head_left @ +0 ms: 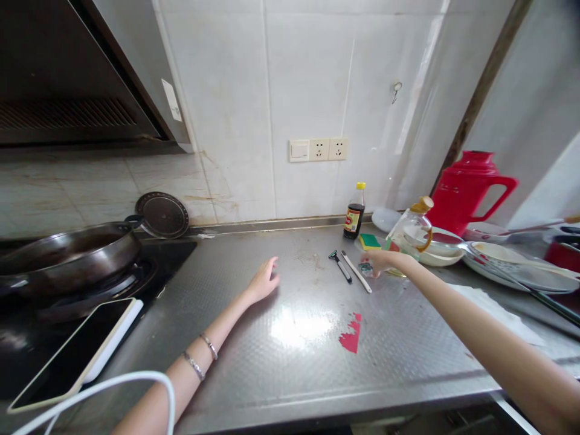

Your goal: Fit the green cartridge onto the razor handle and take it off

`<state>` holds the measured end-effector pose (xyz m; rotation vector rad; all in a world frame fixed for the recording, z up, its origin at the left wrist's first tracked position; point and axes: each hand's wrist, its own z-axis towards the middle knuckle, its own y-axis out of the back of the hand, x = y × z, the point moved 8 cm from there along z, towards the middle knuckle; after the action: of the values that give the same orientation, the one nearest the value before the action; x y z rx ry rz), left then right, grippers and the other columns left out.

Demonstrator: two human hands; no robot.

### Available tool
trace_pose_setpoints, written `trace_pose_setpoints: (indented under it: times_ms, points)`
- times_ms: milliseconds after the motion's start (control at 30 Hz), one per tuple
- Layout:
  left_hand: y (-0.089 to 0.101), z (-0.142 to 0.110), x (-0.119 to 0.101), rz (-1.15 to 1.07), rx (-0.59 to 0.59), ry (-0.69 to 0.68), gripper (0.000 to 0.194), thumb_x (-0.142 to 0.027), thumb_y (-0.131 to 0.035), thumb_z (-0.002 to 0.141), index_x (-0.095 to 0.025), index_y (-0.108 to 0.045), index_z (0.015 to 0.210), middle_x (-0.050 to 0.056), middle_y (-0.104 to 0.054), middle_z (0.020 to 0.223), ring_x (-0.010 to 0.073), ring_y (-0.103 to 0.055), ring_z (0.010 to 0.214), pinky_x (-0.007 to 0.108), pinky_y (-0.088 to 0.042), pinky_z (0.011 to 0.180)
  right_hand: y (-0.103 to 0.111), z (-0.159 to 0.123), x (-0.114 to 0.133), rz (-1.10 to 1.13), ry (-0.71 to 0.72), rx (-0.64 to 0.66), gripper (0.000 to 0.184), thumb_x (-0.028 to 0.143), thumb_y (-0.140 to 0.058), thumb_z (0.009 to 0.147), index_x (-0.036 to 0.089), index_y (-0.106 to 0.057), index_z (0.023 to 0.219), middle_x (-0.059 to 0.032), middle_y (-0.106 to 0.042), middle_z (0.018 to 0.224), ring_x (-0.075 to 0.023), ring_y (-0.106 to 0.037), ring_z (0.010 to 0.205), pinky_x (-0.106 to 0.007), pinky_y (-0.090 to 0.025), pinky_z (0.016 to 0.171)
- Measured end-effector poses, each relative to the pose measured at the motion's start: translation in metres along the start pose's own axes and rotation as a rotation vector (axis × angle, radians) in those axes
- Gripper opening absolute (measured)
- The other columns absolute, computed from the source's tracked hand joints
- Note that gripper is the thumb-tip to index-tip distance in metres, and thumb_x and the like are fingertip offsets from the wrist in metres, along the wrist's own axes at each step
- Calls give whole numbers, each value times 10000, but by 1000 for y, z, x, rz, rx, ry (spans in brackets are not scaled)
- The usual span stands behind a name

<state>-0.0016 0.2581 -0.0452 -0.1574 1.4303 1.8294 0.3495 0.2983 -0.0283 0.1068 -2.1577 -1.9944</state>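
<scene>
My left hand (263, 281) is over the left middle of the steel counter (254, 362), fingers apart and holding nothing. To the right, my right hand (381, 261) is closed at the fingertips on a small dark-green and clear object (365, 267), whose kind I cannot make out. Just left of that object lie a white toothbrush (356, 272) and a black-and-silver razor (341, 267), side by side. Behind my right hand is a green and yellow sponge (370, 242). A glass jug (411, 232) with a wooden stopper stands partly behind my right wrist.
A soy sauce bottle (354, 212) stands near the wall. Bowls and plates (502, 272) and a red thermos (464, 193) crowd the right. A torn red scrap (351, 335) lies in front. At left are a pan (77, 248) on the stove and a phone (75, 353).
</scene>
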Motion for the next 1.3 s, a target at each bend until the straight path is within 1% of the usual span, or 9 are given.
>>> trace_pose_setpoints:
  times_ms: [100, 167, 233, 367, 500, 633, 867, 1033, 1300]
  points:
    - [6, -1, 9, 35, -16, 43, 451, -164, -450, 773, -139, -410, 1222, 129, -533, 1150, 220, -487, 1114, 398, -372, 971, 6, -3, 8, -132, -61, 78, 554, 53, -681, 503, 200, -641, 1036, -109, -636, 1076, -256, -608, 931, -292, -465, 689]
    - [10, -1, 16, 60, -44, 69, 430, -155, -448, 766, -132, -438, 1196, 132, -529, 1159, 224, -483, 1118, 396, -367, 975, 17, -3, 23, -157, -62, 27, 489, 83, -609, 617, 218, -613, 1087, -125, -590, 1163, -277, -570, 1024, -324, -459, 722]
    - [13, -3, 23, 82, -60, 91, 418, -150, -450, 760, -128, -456, 1178, 134, -525, 1168, 230, -481, 1119, 402, -361, 979, 27, -2, 46, -167, -37, -34, 414, 101, -517, 709, 220, -606, 1096, -136, -587, 1161, -284, -559, 1046, -348, -449, 748]
    - [15, -6, 30, 147, -30, 122, 417, -165, -452, 762, -128, -463, 1177, 136, -514, 1187, 242, -455, 1143, 410, -337, 994, 33, -1, 102, -152, 7, -140, 336, 131, -463, 763, 231, -633, 1035, -130, -632, 1069, -273, -591, 979, -336, -447, 735]
    - [17, -9, 34, 245, 3, 141, 401, -206, -451, 777, -117, -477, 1166, 156, -496, 1218, 268, -410, 1186, 428, -305, 1008, 18, -4, 154, -79, 82, -205, 312, 130, -439, 782, 213, -640, 1005, -123, -640, 1040, -259, -578, 985, -326, -442, 755]
    - [20, -13, 38, 317, 3, 176, 383, -275, -450, 802, -148, -484, 1162, 154, -451, 1293, 296, -304, 1275, 472, -242, 1031, -8, -5, 186, -30, 144, -255, 283, 147, -393, 818, 151, -641, 953, -145, -632, 1028, -261, -536, 1032, -322, -429, 801]
    - [9, -19, 39, 358, 102, 223, 455, -353, -365, 855, -139, -427, 1251, 194, -339, 1393, 336, -220, 1322, 529, -184, 1029, -44, -7, 203, 110, 220, -309, 327, 225, -347, 881, 123, -615, 1038, -145, -612, 1087, -222, -514, 1072, -305, -362, 928]
    - [5, -20, 42, 366, 69, 245, 428, -332, -353, 860, -158, -441, 1241, 181, -341, 1396, 332, -227, 1321, 545, -182, 1025, -49, -9, 198, 159, 236, -362, 354, 225, -358, 869, 129, -598, 1111, -128, -566, 1208, -220, -464, 1158, -326, -320, 984]
    - [5, -21, 41, 396, 66, 225, 440, -344, -345, 868, -151, -442, 1252, 177, -358, 1387, 331, -244, 1314, 526, -201, 1027, -51, -6, 196, 191, 227, -346, 355, 208, -371, 854, 127, -605, 1108, -132, -559, 1221, -219, -454, 1172, -331, -323, 983]
